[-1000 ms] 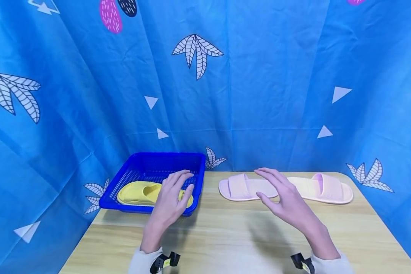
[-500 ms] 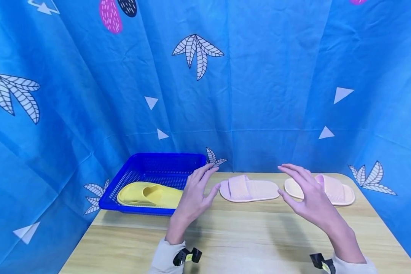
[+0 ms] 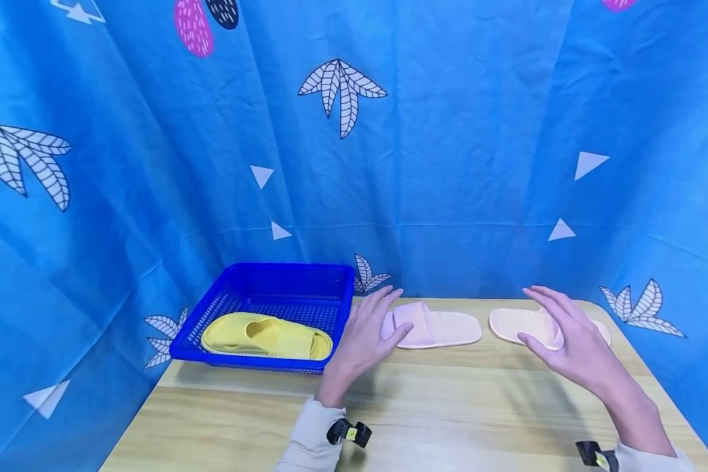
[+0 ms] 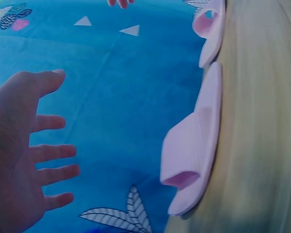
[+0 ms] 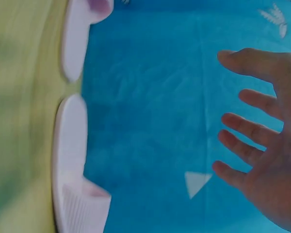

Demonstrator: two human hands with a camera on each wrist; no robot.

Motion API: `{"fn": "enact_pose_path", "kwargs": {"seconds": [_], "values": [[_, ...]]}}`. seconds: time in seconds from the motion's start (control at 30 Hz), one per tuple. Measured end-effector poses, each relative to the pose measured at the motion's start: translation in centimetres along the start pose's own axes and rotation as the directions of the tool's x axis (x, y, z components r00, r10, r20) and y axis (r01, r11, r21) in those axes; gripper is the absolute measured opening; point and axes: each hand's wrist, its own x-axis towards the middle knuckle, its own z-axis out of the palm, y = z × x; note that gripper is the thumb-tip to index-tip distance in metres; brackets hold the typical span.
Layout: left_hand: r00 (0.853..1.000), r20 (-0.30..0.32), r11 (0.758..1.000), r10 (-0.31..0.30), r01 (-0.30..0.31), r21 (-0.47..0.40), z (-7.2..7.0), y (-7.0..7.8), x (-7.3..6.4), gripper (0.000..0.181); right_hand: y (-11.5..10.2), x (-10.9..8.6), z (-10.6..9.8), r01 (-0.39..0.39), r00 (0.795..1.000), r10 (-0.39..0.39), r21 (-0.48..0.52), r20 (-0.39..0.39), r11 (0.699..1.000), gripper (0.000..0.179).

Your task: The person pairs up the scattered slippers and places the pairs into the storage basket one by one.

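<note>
Two pale pink slide slippers lie along the table's back edge. The left pink slipper (image 3: 451, 328) has its strap toward the basket; the right pink slipper (image 3: 516, 324) has its strap to the right, partly behind my right hand (image 3: 581, 347). My left hand (image 3: 366, 337) hovers between the basket and the left pink slipper, overlapping its toe in the head view. Both hands hold nothing, and their fingers are spread and relaxed, as the wrist views show. A yellow slipper (image 3: 297, 341) rests inside the blue basket (image 3: 336, 278), left of my left hand.
The wooden table (image 3: 436, 413) stretches in front of both arms. A blue patterned curtain (image 3: 460, 164) hangs close behind it and along both sides. A wrist camera with a black strap (image 3: 348, 432) sits on my left sleeve.
Both hands have moved to the right above the table. My left hand has left the space over the basket, uncovering the yellow slipper; my right hand now overlaps the right pink slipper.
</note>
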Motion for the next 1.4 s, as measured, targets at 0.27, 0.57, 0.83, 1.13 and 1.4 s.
{"fn": "enact_pose_path", "kwargs": {"seconds": [0.27,0.57,0.83,1.13,1.4], "values": [[0.999,0.048,0.999,-0.020,0.018,0.037,1.6,-0.8,0.9,0.071,3.6,-0.8,0.3,0.016,0.999,-0.015,-0.035,0.033,0.999,0.093],[0.987,0.154,0.998,-0.042,0.034,0.053,4.1,-1.5,2.6,0.080,6.8,-1.3,0.6,0.011,0.995,-0.007,-0.040,0.097,0.999,0.096],[0.971,0.224,0.996,-0.089,0.084,0.028,5.9,-2.1,3.2,0.088,9.9,-1.5,1.4,0.012,0.984,-0.002,-0.056,0.177,0.998,0.096],[0.947,0.283,0.988,-0.152,0.143,0.054,7.2,-2.6,3.7,0.098,12.5,-1.3,1.7,-0.030,0.953,0.060,-0.104,0.298,0.994,0.101],[0.936,0.314,0.986,-0.159,0.134,0.100,8.6,-1.9,3.9,0.111,14.4,-1.4,0.4,-0.125,0.911,0.158,-0.110,0.381,0.986,0.117]]}}
